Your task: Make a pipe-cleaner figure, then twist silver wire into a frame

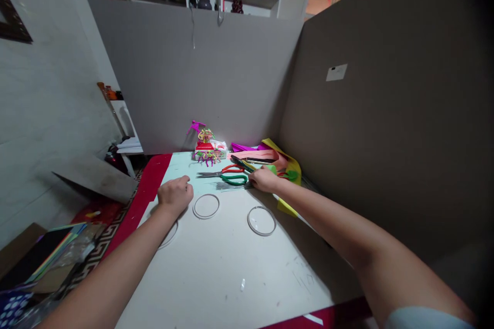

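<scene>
My left hand (175, 196) rests curled above the left side of the white table, its fingers folded under. Whether anything is inside it is hidden. Beneath its wrist lies part of a thin ring (169, 237), with another pale ring (206, 206) just to the right. My right hand (263, 179) reaches to the far side, fingers bent down at the ends of several thin wires (229, 185); what they grip is hidden. Scissors (222, 174) with one red and one green handle lie left of that hand. A dark-handled tool (242, 164) lies behind it. A third ring (261, 221) is nearer me.
Behind the scissors stands a small box (222, 149) with colourful curled pipe cleaners (206, 135). Pink strips (270, 156) and yellow sheets (294, 167) lie at the back right. Grey panels (216, 77) wall off the back and right. A white scrap (243, 284) lies in front.
</scene>
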A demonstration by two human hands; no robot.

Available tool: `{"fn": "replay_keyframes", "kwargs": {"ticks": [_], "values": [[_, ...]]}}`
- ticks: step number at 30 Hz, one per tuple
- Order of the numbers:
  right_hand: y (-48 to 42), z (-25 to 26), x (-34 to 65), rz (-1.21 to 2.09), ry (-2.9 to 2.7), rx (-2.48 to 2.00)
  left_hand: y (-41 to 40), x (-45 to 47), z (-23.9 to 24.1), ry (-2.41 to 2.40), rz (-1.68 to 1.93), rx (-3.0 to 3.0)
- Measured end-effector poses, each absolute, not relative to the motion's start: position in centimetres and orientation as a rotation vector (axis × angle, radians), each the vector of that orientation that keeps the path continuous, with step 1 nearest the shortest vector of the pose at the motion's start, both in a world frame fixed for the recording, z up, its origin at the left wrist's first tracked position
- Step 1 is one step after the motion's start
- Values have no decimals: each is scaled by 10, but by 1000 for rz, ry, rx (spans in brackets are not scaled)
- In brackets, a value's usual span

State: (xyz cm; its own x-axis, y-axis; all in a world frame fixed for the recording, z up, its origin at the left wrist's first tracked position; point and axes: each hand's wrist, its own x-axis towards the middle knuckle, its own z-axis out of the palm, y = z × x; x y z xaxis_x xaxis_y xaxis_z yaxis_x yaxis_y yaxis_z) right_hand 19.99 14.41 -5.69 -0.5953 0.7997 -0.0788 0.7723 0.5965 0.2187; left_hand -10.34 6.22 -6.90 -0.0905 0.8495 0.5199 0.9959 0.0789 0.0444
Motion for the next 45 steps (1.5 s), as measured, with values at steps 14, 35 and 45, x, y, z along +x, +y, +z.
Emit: {"fn": "replay_keyframes", "kwargs": {"ticks": [14, 35, 45], "values": [[140, -52, 197, 276, 2659, 1282, 55, -95, -71, -1925, -419, -1928], [147, -48, 210, -717, 3228, 1728, 53, -96, -73, -1722, -662, -2004], [85, 10, 171, -2158, 3376, 1633, 38, -85, -45, -1596, -993, -2167]]}}
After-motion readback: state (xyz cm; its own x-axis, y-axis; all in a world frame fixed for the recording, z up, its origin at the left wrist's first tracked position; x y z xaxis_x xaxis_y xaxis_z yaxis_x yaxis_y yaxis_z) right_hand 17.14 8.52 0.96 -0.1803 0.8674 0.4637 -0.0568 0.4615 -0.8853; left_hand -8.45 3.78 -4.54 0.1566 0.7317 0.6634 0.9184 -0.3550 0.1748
